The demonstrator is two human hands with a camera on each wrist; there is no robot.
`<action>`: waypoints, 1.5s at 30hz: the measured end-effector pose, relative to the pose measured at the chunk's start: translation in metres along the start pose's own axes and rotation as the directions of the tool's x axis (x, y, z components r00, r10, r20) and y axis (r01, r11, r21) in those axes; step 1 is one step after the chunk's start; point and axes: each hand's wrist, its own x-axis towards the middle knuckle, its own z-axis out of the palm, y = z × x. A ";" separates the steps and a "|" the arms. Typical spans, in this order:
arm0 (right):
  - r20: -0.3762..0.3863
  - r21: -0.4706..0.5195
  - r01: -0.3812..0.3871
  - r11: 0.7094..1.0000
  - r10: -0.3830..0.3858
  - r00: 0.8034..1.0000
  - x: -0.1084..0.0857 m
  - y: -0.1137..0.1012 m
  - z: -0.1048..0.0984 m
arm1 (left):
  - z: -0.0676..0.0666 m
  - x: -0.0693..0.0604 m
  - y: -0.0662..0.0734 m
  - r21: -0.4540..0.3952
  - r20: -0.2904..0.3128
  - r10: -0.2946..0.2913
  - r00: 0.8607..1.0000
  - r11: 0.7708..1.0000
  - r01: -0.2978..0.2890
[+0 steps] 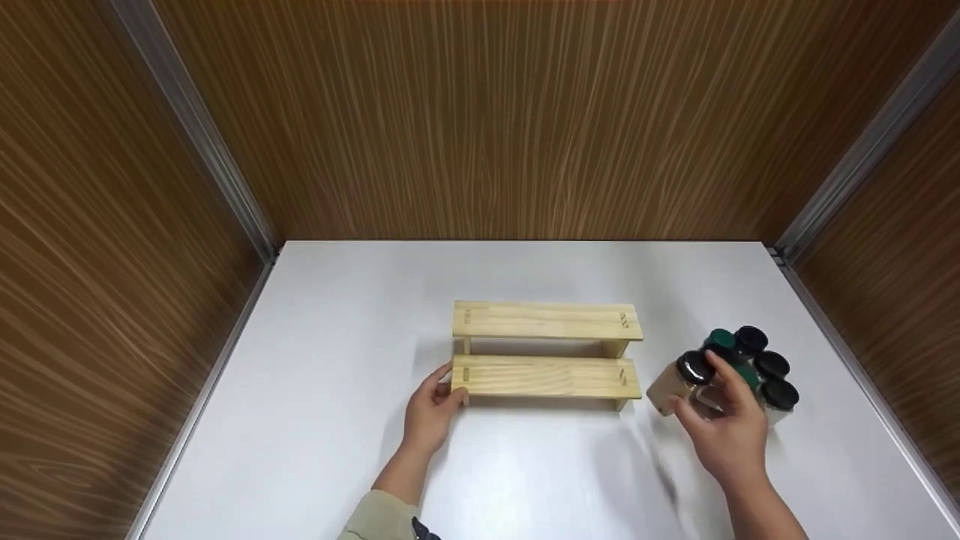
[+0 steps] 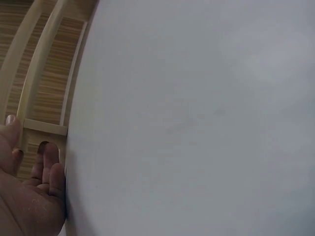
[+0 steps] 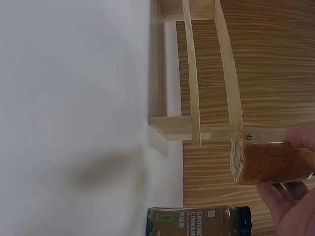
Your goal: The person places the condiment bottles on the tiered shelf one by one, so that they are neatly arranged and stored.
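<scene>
A two-tier pale wooden rack stands mid-table. My left hand grips its left end, thumb over the lower shelf's front corner; in the left wrist view the fingers reach to the rack's side panel. Right of the rack, my right hand holds a spice jar with a black lid, tilted and lifted off the table. Through its glass the right wrist view shows an orange-brown ground spice. Close behind that hand stands a cluster of jars with black lids and green lids.
A jar labelled ground cinnamon stands below the held jar in the right wrist view. The white table is bounded by wood-grain panels at the back and both sides, with metal strips along the edges.
</scene>
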 end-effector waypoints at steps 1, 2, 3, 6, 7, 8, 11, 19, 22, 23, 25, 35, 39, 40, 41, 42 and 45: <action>0.007 0.013 0.010 1.000 -0.010 1.000 0.002 0.000 0.002 | 0.000 0.000 0.000 0.001 -0.001 -0.001 1.000 1.000 0.001; 0.015 0.019 0.023 1.000 -0.024 1.000 0.004 -0.001 0.003 | 0.000 0.000 0.000 0.001 -0.002 -0.002 1.000 1.000 0.002; 0.022 0.027 0.038 0.999 -0.038 0.999 0.005 -0.001 0.005 | 0.000 0.000 0.000 0.001 -0.004 -0.001 1.000 1.000 0.001; 0.041 0.041 0.066 0.997 -0.068 0.997 0.010 -0.002 0.010 | 0.000 0.001 -0.001 0.005 -0.006 0.004 1.000 1.000 -0.004; 0.048 0.045 0.069 0.997 -0.071 0.996 0.012 -0.003 0.012 | 0.000 0.001 -0.001 0.004 -0.008 0.000 1.000 1.000 0.000; 0.054 0.045 0.069 0.997 -0.071 0.996 0.014 -0.004 0.014 | 0.000 0.001 -0.001 0.005 -0.009 0.000 1.000 1.000 0.000; 0.070 0.056 0.046 0.997 -0.050 0.996 0.019 -0.007 0.018 | 0.000 0.002 -0.002 0.011 -0.011 0.000 1.000 1.000 0.001; 0.108 0.050 0.002 0.999 -0.007 0.994 0.030 -0.015 0.030 | 0.001 0.000 0.000 0.012 -0.002 -0.036 0.999 0.999 0.036; 0.126 0.061 0.013 0.998 -0.021 0.992 0.033 -0.017 0.034 | 0.002 0.001 0.000 0.014 -0.006 -0.042 0.999 0.999 0.042; 0.130 0.065 0.023 0.998 -0.032 0.991 0.034 -0.018 0.036 | 0.003 0.001 0.000 0.014 -0.008 -0.044 0.999 0.999 0.044; 0.137 0.076 0.035 0.997 -0.045 0.990 0.036 -0.019 0.039 | 0.003 0.001 0.000 0.017 -0.011 -0.045 0.999 0.999 0.045; 0.184 0.173 0.039 0.984 -0.071 0.980 0.050 -0.022 0.060 | 0.001 0.001 0.000 0.031 -0.014 -0.032 0.999 0.999 0.033; 0.203 0.195 0.031 0.980 -0.071 0.977 0.054 -0.025 0.067 | 0.000 0.001 0.000 0.026 -0.010 -0.022 1.000 0.999 0.022; 0.208 0.197 0.028 0.980 -0.070 0.976 0.055 -0.026 0.069 | 0.000 0.001 -0.001 0.025 -0.010 -0.021 1.000 0.999 0.021; 0.214 0.197 0.026 0.980 -0.069 0.974 0.056 -0.027 0.070 | 0.000 0.001 -0.001 0.023 -0.009 -0.024 1.000 0.999 0.024; 0.220 0.201 0.024 0.979 -0.069 0.973 0.057 -0.028 0.072 | -0.001 0.000 -0.001 0.020 -0.007 -0.027 1.000 0.999 0.027; 0.236 0.206 0.022 0.978 -0.072 0.969 0.060 -0.029 0.077 | -0.001 0.000 -0.001 0.017 0.002 -0.018 1.000 1.000 0.018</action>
